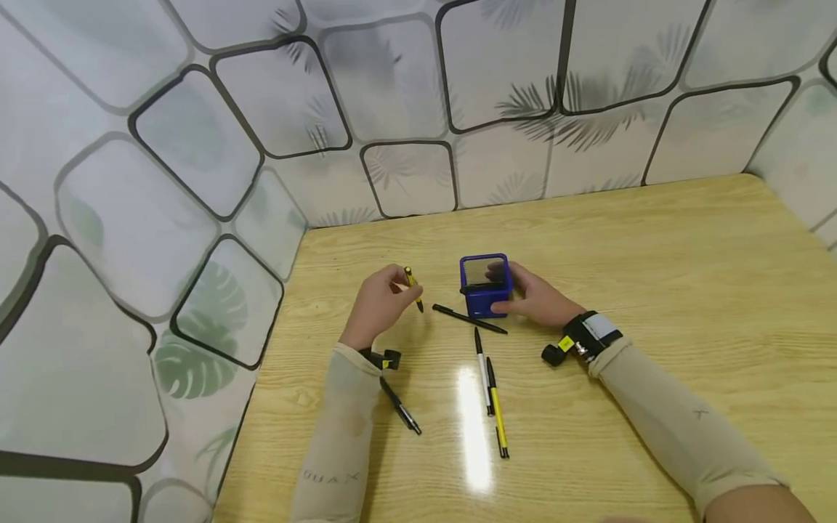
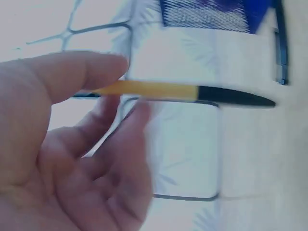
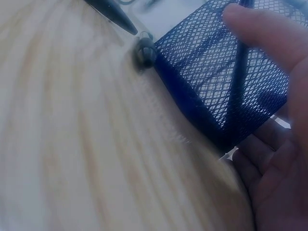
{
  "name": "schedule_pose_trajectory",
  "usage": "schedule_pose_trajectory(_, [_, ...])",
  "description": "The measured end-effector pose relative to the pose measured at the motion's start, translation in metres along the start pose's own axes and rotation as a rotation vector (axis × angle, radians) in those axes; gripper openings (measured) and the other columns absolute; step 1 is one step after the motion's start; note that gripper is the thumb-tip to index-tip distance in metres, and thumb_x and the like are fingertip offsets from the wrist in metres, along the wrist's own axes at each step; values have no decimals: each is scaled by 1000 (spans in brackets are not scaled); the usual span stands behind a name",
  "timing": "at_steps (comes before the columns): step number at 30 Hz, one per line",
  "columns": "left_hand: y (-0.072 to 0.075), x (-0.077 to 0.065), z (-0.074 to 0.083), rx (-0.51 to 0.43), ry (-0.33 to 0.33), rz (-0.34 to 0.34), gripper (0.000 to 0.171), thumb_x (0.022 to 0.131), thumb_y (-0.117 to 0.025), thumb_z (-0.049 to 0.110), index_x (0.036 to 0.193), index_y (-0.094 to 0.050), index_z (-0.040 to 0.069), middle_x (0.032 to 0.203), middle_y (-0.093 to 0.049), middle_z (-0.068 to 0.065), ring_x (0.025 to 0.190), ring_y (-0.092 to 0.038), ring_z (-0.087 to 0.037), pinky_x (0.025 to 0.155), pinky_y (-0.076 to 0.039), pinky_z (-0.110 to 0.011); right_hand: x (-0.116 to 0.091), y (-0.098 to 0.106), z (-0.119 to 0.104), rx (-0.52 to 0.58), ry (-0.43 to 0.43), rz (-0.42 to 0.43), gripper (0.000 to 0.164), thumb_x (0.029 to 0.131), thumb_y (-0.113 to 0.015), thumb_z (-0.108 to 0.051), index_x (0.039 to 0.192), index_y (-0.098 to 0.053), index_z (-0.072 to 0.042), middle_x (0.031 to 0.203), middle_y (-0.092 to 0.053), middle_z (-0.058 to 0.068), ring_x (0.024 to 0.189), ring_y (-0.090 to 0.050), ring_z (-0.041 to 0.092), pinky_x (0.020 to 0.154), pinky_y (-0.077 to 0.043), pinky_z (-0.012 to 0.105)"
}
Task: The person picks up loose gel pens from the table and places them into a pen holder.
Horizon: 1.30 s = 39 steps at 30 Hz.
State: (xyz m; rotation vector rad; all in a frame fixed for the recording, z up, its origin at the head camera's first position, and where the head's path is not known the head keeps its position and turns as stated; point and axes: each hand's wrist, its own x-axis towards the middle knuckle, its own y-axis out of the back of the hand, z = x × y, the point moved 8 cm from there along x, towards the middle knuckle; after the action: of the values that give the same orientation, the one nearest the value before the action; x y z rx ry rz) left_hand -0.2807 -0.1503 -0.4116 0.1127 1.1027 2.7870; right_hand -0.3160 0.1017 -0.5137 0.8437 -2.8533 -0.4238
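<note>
A leaf-print wall stands at the far left and runs behind the table. Next comes the left sleeve, beige, with a short row of handwritten characters near its lower end that cannot be read with certainty. The left hand pinches a yellow pen between thumb and fingers, held tilted above the table with a black end pointing down. On the left wrist sits a black camera with a small yellow tag, its print too small to read. Just beside that sleeve lies a black pen with a silver end. To its right, a plain black pen lies slanted just in front of the blue mesh holder, which has a dark pen inside. Nearer the person, a white-barrelled pen and a second yellow pen lie side by side; no brand is legible on either. The right hand, well apart from the left, grips the holder's right side. Its strap carries another yellow tag, and the right sleeve bears a small handwritten mark like an "x".
</note>
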Motion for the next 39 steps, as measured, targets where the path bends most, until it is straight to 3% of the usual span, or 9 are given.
schedule_pose_trajectory(6, [34,-18,38,-96,-155,267,10,90,-63,28,95,-57,22,85,-58,4,67,-51,-14,56,-45,-32,0,0,-1,-3,-15,8,80,79,-77,-36,144,-34,-19,143,-43,-1,135,-36,17,113,-21,43])
schedule_pose_trajectory(12, [43,-32,69,-149,-274,379,8,90,-61,21,98,-59,23,89,-61,8,74,-57,-8,56,-48,-28,-4,0,-20,19,-26,-12,81,80,-77,-30,145,-32,-10,145,-41,9,136,-35,25,113,-20,47])
schedule_pose_trajectory(17, [39,-36,83,-154,-342,382,9,91,-61,23,99,-60,21,91,-61,9,74,-58,-7,55,-48,-27,-3,0,-20,28,-18,-7,81,80,-77,-28,145,-32,-8,145,-41,12,136,-34,27,112,-21,48])
schedule_pose_trajectory(22, [31,-37,87,-130,-364,342,9,91,-62,23,100,-62,22,92,-61,10,72,-58,-6,52,-48,-26,1,1,-4,14,-21,9,80,80,-77,-32,145,-33,-16,144,-42,4,136,-35,22,113,-21,46])
schedule_pose_trajectory(27, [21,-38,94,-59,-399,318,11,90,-64,20,101,-62,20,93,-62,9,78,-59,-3,52,-46,-24,0,0,1,17,-14,10,78,79,-77,-35,143,-34,-23,143,-43,0,135,-36,19,113,-22,44])
schedule_pose_trajectory(33, [4,-38,102,63,-451,288,11,91,-62,20,102,-62,19,95,-61,8,75,-56,-4,51,-45,-22,0,-1,0,27,-4,5,78,79,-76,-35,144,-34,-22,143,-43,1,134,-37,21,111,-25,46])
schedule_pose_trajectory(39, [-6,-37,105,153,-463,259,12,91,-63,22,102,-62,19,95,-61,8,81,-57,-6,61,-48,-24,-1,0,-1,17,-3,-6,78,81,-75,-35,144,-33,-21,144,-43,2,135,-37,21,111,-24,47])
